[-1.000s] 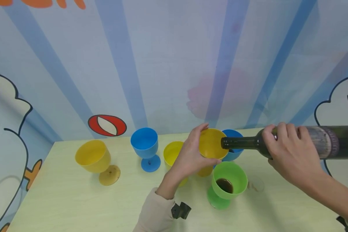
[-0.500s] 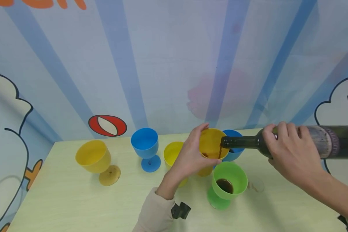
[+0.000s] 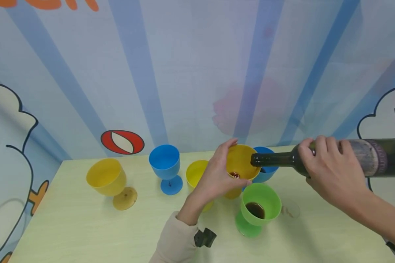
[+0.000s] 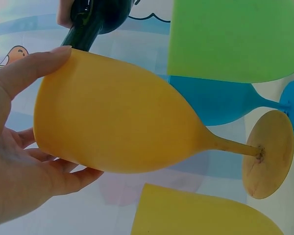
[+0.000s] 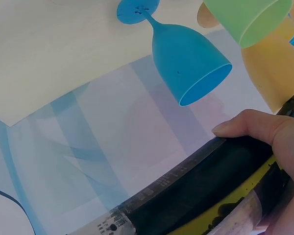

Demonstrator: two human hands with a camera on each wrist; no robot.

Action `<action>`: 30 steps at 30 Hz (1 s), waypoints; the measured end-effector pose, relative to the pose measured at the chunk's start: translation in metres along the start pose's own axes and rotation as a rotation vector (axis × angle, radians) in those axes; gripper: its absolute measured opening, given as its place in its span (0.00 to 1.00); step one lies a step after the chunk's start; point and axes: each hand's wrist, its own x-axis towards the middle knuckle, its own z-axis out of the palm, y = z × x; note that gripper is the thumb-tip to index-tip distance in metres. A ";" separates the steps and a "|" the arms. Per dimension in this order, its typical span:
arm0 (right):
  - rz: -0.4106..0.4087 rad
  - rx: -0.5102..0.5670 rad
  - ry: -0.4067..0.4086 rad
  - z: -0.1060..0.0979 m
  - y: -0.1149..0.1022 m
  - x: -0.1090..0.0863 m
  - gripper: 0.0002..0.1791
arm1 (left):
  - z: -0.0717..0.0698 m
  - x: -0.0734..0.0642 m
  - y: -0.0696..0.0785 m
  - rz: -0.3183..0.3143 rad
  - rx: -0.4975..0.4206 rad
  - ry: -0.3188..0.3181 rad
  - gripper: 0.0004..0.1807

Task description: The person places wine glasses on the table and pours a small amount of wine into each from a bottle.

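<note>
My left hand [image 3: 215, 173] holds an orange-yellow plastic goblet [image 3: 241, 157] by its bowl, thumb on the near side and fingers round the far side. A little dark red liquid [image 3: 234, 175] shows at the bottom of that bowl. My right hand [image 3: 332, 168] grips a dark wine bottle [image 5: 201, 181] round its shoulder. The bottle lies nearly level, its mouth [image 3: 254, 160] over the goblet's right rim. Just in front stands a green goblet [image 3: 266, 199] with dark liquid in it. Behind the bottle neck, a blue goblet [image 3: 266, 177] is partly hidden.
A yellow goblet [image 3: 195, 171] stands left of the held one, partly covered by my left hand. Farther left are another blue goblet [image 3: 164, 164] and an orange-yellow goblet [image 3: 115, 180]. The pale table [image 3: 85, 230] meets a printed backdrop [image 3: 197, 73] at the back.
Half a second ago a dark stream fell from the bottle mouth into the goblet; now no stream shows and liquid lies in the bowl. The bottle's body has risen slightly. My left hand stays put.
</note>
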 end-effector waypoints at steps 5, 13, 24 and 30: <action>0.003 -0.001 -0.010 -0.001 0.000 0.001 0.44 | 0.000 0.000 -0.001 0.003 -0.001 -0.003 0.51; 0.003 -0.008 -0.027 -0.001 0.000 0.002 0.43 | -0.001 0.001 -0.002 0.006 0.000 -0.010 0.51; 0.015 0.003 -0.035 0.002 0.001 -0.001 0.42 | 0.000 0.000 -0.002 -0.010 0.017 -0.013 0.51; 0.007 0.000 -0.028 0.002 0.001 0.000 0.41 | 0.000 0.000 -0.003 -0.004 0.026 -0.013 0.51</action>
